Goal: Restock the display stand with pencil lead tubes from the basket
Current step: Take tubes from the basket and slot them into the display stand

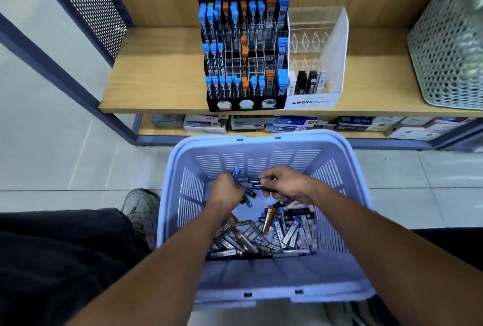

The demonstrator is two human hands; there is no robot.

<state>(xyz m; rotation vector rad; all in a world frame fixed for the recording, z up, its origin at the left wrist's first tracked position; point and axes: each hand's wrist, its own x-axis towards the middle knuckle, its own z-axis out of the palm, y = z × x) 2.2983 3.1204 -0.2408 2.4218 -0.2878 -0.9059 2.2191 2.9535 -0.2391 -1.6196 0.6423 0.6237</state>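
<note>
Both my hands are down inside the light-blue plastic basket [264, 143] on the floor. My left hand [226, 192] grips a bunch of blue-capped pencil lead tubes [236, 173] that stick out above and below the fist. My right hand [287, 184] pinches a dark lead tube [254, 182] just beside the left hand. A loose heap of lead tubes [277, 231] with blue, orange and black labels covers the basket bottom. The black tiered display stand [245, 51] stands on the wooden shelf above, partly filled with blue and orange capped tubes, with several open slots in its middle rows.
A clear acrylic Mono stand [316, 59] with a few black tubes sits right of the display. A white mesh basket [449, 46] occupies the shelf's right end. Boxed stock [287, 122] lines the lower shelf. My shoe [142, 208] and dark trouser leg lie left of the basket.
</note>
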